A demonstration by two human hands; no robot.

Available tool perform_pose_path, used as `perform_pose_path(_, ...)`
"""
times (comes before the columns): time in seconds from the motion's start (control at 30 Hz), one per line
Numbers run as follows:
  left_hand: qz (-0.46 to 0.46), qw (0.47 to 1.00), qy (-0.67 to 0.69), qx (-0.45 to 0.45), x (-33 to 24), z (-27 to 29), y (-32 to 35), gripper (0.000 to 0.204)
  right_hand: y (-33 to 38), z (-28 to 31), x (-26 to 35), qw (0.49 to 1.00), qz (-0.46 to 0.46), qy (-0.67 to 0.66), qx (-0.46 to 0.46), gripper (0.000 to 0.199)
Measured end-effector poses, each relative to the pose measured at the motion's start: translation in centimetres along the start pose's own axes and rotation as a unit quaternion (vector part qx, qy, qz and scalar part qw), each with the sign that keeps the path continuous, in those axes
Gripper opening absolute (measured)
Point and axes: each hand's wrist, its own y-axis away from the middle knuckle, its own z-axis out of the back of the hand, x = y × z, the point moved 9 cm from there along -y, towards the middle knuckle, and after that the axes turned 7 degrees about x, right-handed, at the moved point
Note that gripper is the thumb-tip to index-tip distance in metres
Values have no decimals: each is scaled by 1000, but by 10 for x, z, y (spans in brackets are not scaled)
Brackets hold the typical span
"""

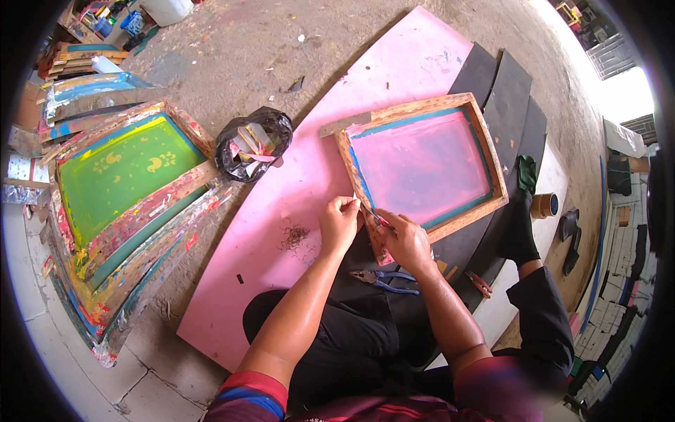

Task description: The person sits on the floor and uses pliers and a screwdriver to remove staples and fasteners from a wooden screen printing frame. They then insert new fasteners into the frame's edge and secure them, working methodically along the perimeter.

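A wooden-framed printing screen (424,167) with pink-stained mesh and a blue-green border lies tilted before me. My left hand (339,221) is closed in a pinch at the frame's left side bar; what its fingertips hold, if anything, is too small to make out. Beside it, my right hand (408,244) grips a slim tool (380,219) with red on its handle, its tip against the same bar. The tool's exact kind is hidden by my fingers. Blue-handled pliers (385,281) lie below my hands. A scatter of thin dark bits (295,238) lies left of my left wrist.
Under the screen lie a pink board (242,295) and black sheets (485,81). A black plastic bag (268,121) of scraps stands at upper left. Stained screens (126,183) are stacked left. Red-handled pliers (481,284) and a brown tape roll (544,205) lie right.
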Motion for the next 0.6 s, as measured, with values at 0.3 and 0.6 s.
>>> perform_pose_path(0.3, 39, 998, 10, -51, 15, 1, 9, 24, 2, -5, 3, 999, 13, 34, -7, 34)
perform_pose_path(0.6, 42, 996, -64, -43, 5, 3, 9, 26, 5, 5, 30, 992, -17, 123, 18, 38)
